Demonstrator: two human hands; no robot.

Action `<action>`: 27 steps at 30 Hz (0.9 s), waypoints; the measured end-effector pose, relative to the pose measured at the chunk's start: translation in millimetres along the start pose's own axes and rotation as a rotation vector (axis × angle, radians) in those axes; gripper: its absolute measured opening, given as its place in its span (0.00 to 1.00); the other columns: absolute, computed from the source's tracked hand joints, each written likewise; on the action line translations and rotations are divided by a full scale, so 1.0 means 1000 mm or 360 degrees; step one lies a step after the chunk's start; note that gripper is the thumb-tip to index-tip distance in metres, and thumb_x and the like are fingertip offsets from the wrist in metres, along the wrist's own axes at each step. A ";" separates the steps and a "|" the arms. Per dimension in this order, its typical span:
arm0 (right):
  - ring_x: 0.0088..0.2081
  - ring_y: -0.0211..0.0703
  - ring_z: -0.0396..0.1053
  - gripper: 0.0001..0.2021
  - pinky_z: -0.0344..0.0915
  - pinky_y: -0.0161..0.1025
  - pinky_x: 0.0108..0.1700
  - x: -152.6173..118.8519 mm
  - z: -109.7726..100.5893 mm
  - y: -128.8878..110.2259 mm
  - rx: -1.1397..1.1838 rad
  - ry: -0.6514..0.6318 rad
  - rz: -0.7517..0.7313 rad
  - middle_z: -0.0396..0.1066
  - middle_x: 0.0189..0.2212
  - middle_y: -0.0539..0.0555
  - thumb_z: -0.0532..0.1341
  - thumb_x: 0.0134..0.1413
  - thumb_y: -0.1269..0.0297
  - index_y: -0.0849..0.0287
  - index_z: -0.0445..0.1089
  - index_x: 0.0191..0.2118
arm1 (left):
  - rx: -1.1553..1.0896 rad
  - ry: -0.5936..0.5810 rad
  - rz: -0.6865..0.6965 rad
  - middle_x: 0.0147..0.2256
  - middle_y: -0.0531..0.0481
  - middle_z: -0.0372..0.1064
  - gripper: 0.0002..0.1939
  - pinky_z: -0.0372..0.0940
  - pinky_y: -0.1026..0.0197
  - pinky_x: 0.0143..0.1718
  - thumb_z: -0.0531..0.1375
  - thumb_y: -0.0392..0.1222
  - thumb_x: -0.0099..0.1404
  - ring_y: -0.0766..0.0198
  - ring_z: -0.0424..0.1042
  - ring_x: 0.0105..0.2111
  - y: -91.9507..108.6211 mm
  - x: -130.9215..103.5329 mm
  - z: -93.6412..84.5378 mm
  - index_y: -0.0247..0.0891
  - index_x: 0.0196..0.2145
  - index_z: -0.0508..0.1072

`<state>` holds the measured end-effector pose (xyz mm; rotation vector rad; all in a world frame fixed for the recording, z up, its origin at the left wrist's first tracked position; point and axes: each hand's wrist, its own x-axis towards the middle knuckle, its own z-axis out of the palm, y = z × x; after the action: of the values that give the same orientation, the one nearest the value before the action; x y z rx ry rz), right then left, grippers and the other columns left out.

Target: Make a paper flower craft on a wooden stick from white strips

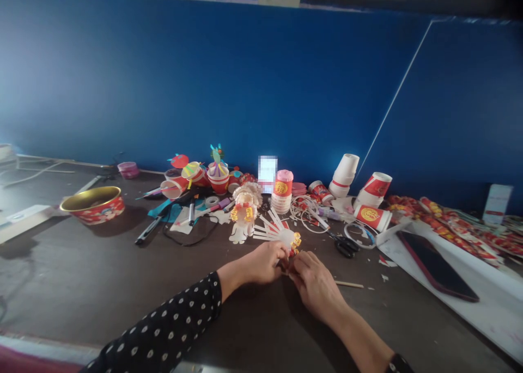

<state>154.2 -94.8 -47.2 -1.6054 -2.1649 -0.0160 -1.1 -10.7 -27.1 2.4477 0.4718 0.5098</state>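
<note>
A paper cup cut into white strips (281,232) fans out just beyond my fingertips, with yellow and red printed bits along its right side. My left hand (265,261) pinches its near edge with closed fingers. Close against it, my right hand (316,283) grips the same edge, its fingers also closed. The exact spot between the fingertips is hidden. Beyond my left hand stands a paper-cup figure (244,212) with a frilly white top and yellow-red trim. A thin wooden stick (349,284) lies to the right of my right hand.
Black-handled scissors (346,246) lie to the right, before stacked paper cups (344,176). A phone (437,267) rests on a white tray (496,313). Left are a gold-lined bowl (93,212), a cutter knife (149,231) and decorated cups (218,182). A blue wall (245,79) stands behind.
</note>
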 end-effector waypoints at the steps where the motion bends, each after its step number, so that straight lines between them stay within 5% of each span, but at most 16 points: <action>1: 0.36 0.42 0.60 0.05 0.59 0.38 0.38 0.000 0.001 0.001 0.0010 0.0001 0.0005 0.64 0.33 0.53 0.52 0.57 0.72 0.59 0.63 0.32 | -0.0001 0.0001 0.0007 0.36 0.47 0.69 0.07 0.62 0.65 0.40 0.56 0.26 0.51 0.63 0.68 0.36 0.000 0.000 -0.001 0.33 0.26 0.71; 9: 0.38 0.42 0.61 0.07 0.58 0.38 0.40 -0.001 0.001 0.001 0.0041 -0.0003 0.0000 0.64 0.36 0.54 0.50 0.58 0.72 0.58 0.64 0.33 | -0.0049 0.0032 0.0022 0.33 0.46 0.69 0.02 0.62 0.65 0.38 0.63 0.33 0.51 0.63 0.68 0.34 0.000 0.001 0.002 0.32 0.24 0.72; 15: 0.38 0.42 0.63 0.08 0.59 0.37 0.40 -0.002 -0.002 0.000 0.0025 -0.0026 0.0048 0.64 0.37 0.54 0.50 0.59 0.69 0.57 0.66 0.34 | -0.0073 0.0104 -0.0184 0.34 0.47 0.69 0.01 0.63 0.67 0.33 0.61 0.31 0.51 0.64 0.68 0.32 0.003 0.001 0.008 0.31 0.23 0.71; 27: 0.37 0.41 0.62 0.10 0.53 0.36 0.36 0.001 -0.007 -0.009 -0.0295 -0.0121 0.0067 0.68 0.35 0.52 0.51 0.55 0.75 0.56 0.68 0.36 | -0.0082 0.0107 -0.0212 0.31 0.47 0.68 0.03 0.64 0.65 0.33 0.61 0.30 0.48 0.63 0.68 0.30 0.005 0.001 0.007 0.32 0.24 0.69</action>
<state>148.1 -98.8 -38.2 -1.7796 -2.2426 -0.1491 4.0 -18.0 -29.3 2.3372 0.6368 0.5424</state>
